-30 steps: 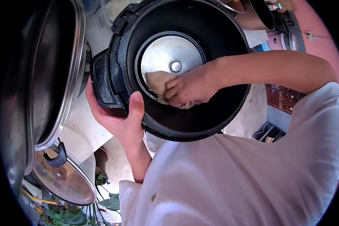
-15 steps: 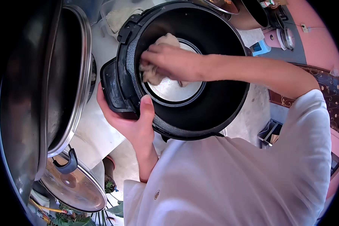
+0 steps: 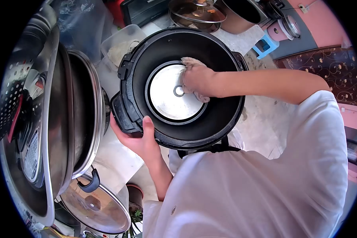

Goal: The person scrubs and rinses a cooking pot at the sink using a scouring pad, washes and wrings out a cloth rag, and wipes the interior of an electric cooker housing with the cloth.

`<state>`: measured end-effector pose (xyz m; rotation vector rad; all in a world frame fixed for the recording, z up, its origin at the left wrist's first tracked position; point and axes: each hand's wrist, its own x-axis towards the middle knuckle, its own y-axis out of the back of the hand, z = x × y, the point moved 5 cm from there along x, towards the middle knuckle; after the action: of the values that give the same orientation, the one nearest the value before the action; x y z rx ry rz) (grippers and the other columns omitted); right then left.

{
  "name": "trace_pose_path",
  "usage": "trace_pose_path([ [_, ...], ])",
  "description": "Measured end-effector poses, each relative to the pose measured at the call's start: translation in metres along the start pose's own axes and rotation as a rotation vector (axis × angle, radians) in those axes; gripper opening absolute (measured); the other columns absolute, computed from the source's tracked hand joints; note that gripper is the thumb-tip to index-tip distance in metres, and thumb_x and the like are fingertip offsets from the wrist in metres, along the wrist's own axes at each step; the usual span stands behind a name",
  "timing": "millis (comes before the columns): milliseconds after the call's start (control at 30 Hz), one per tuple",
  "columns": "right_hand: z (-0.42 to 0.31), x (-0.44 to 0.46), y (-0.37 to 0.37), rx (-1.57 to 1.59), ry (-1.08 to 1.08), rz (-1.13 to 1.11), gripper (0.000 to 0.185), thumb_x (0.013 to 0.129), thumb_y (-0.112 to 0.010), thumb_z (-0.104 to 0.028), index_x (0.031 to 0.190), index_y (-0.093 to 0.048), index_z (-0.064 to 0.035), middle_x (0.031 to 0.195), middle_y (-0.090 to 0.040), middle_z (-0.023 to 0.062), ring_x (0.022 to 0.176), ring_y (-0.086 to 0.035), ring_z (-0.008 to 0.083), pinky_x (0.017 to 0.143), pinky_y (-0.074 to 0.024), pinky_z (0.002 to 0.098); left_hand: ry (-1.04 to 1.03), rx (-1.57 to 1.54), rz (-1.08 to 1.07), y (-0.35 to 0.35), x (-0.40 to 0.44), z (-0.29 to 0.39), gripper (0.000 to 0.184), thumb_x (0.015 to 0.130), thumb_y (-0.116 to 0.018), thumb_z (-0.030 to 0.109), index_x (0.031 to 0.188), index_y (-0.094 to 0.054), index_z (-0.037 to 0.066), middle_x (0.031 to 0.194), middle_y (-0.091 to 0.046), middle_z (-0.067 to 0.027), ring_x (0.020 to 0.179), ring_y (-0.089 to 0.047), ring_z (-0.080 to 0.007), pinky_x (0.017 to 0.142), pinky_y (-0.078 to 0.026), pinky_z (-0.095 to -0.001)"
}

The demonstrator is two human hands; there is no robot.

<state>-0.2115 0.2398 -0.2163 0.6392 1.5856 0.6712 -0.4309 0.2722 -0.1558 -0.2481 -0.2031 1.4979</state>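
Note:
A black electric pressure cooker body (image 3: 222,119) is tilted so that its open mouth faces me. At its bottom shows a round silver plate (image 3: 162,95) with a small ring in the middle. My left hand (image 3: 141,139) grips the black side handle (image 3: 123,113), thumb on the rim side. Inside the cooker, my right hand (image 3: 198,81) is closed around a beige cloth (image 3: 192,61), whose ends stick out above and below the fingers. The cloth lies against the right part of the silver plate and the inner wall beside it.
Stacked steel pots (image 3: 85,119) and a perforated strainer (image 3: 18,87) stand close on the left. A glass lid (image 3: 101,206) leans below them. Behind the cooker are a clear plastic tub (image 3: 123,43), another glass lid (image 3: 198,18) and a blue stool (image 3: 267,45).
My right hand has moved the cloth from the left side of the cooker's inside to the right, uncovering the plate's centre. My left hand still holds the handle. The view has shifted.

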Motion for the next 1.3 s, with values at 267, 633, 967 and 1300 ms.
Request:
trace_pose_path([
  [267, -0.019, -0.066, 0.068, 0.353, 0.203, 0.182, 0.019, 0.077, -0.057, -0.010, 0.093, -0.055, 0.0000, 0.082, -0.060, 0.0184, 0.078, -0.060, 0.0311, 0.067, -0.0447, 0.0345, 0.012, -0.028, -0.028, -0.002, 0.006, 0.000, 0.067, 0.071, -0.066, 0.001, 0.129, -0.032, -0.004, 0.120, -0.048, -0.0161, 0.107, -0.050, -0.0221, 0.096, -0.036, -0.0340],
  [633, 0.122, -0.239, 0.030, 2.241, 1.111, 1.179, 0.056, 0.090, -0.044, -0.042, 0.133, -0.037, -0.0073, 0.131, -0.043, 0.0157, 0.119, -0.043, 0.0309, 0.101, -0.0327, 0.0448, -0.112, 0.266, 0.064, 0.000, -0.014, 0.021, 0.055, 0.080, -0.059, 0.005, 0.129, -0.034, -0.002, 0.119, -0.050, -0.0139, 0.108, -0.049, -0.0205, 0.096, -0.035, -0.0322],
  [967, 0.173, -0.197, -0.045, 1.405, 0.175, 1.404, 0.050, 0.091, -0.042, -0.030, 0.133, -0.034, -0.0034, 0.138, -0.033, 0.0177, 0.125, -0.036, 0.0301, 0.104, -0.0306, 0.0403, -0.508, 0.815, -0.036, -0.090, -0.107, 0.035, 0.012, 0.082, -0.051, 0.001, 0.086, -0.061, -0.002, 0.079, -0.063, -0.0098, 0.066, -0.056, -0.0146, 0.060, -0.042, -0.0240],
  [1300, 0.100, -0.170, 0.021, 0.537, 0.309, 1.177, 0.046, 0.071, -0.059, 0.001, 0.116, -0.050, 0.0001, 0.118, -0.053, 0.0132, 0.106, -0.049, 0.0295, 0.093, -0.0395, 0.0344, -0.537, 0.891, 0.203, -0.081, -0.106, 0.027, 0.017, 0.087, -0.049, 0.006, 0.079, -0.061, -0.001, 0.063, -0.057, -0.0022, 0.057, -0.050, -0.0054, 0.050, -0.033, -0.0187],
])
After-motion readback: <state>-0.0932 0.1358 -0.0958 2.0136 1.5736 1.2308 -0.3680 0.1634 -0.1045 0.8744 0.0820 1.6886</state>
